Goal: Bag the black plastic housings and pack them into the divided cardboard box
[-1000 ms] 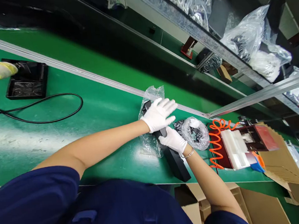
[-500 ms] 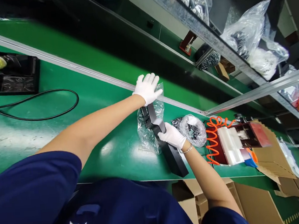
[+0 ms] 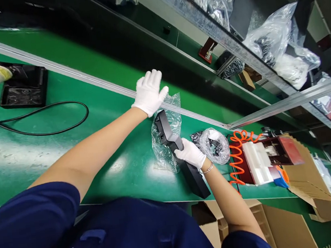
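Note:
My right hand (image 3: 191,153), in a white glove, is closed round the middle of a long black plastic housing (image 3: 194,179) with an angled upper end. That end lies over a crumpled clear plastic bag (image 3: 164,157) on the green bench. Also gloved in white, my left hand (image 3: 148,93) is spread out, palm down, above the metal rail at the back of the bench. It holds nothing and is apart from the housing, just beyond its upper end.
A bag of small black parts (image 3: 214,145) lies right of the housing, beside an orange coiled hose (image 3: 236,158) and a red device (image 3: 288,150). To the left are a black tray (image 3: 23,92) and a looped cable (image 3: 63,132). Cardboard boxes (image 3: 286,225) stand below the bench.
My left hand has moved left and a little farther back, off the upper end of the housing. My right hand keeps its grip, and the housing has hardly moved.

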Demonstrator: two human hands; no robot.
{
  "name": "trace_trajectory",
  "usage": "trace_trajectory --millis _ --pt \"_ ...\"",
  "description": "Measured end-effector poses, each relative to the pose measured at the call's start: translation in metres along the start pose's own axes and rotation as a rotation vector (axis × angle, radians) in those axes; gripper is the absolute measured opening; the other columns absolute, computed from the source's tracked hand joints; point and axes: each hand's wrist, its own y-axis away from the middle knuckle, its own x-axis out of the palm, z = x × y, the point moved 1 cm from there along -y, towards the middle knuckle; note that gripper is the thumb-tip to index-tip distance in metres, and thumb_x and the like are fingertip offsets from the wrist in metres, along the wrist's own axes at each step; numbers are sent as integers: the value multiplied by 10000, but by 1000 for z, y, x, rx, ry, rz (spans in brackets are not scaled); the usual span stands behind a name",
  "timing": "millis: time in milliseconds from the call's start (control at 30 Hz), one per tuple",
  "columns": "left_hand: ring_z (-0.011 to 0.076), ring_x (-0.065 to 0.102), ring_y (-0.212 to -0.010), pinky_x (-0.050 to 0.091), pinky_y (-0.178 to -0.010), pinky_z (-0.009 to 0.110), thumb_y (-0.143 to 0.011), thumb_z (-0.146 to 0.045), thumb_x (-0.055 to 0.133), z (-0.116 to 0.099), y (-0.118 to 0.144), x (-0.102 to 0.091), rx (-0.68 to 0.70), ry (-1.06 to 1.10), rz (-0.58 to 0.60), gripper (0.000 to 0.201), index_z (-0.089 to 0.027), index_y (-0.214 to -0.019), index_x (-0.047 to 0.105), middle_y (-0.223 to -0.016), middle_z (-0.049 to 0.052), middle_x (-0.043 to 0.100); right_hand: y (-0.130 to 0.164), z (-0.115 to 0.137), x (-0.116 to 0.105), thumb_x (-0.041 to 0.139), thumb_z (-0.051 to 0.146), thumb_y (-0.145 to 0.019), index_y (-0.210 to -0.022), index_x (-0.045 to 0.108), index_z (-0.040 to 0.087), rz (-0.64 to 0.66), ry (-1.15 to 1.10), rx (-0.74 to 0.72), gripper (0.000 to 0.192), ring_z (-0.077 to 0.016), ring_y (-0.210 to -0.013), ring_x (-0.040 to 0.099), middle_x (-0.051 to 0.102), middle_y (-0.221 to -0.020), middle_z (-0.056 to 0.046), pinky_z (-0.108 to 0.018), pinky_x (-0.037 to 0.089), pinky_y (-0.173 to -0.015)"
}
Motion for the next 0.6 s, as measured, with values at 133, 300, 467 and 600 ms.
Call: trace_trajectory --millis 133,300,467,600 --pt "332 317 -1504 213 -1209 472 -1002 -446 384 -61 44 17 378 66 100 595 -169 -1527 430 -1597 125 419 -3 -3 0 626 258 -748 -844 517 223 -6 -16 -28 150 -167 -690 571 628 -755 22 -285 455 -672" --pt "319 424 -1427 222 -1200 493 -1014 -466 362 -67 29 40 302 37 188 585 -168 -1507 462 -1548 135 490 -6 -8 2 630 253 -747 -849 516 220 -23 -2 -41 156 -163 -694 567 639 -781 12 -286 461 -685" --pt "331 362 -1469 172 -1222 500 -1000 -482 412 -79 35 40 432 53 145 627 -149 -1531 439 -1596 148 425 -7 -9 3 641 233 -752 -830 518 211 -28 56 -65 147 -170 -699 568 644 -775 -3 -295 460 -692" --pt "330 336 -1490 173 -1224 503 -1007 -490 396 -81 46 40 438 72 149 631 -163 -1547 424 -1614 138 402 -8 -11 6 646 244 -763 -857 527 210 -37 64 -74 155 -168 -710 573 655 -803 -5 -297 463 -705"
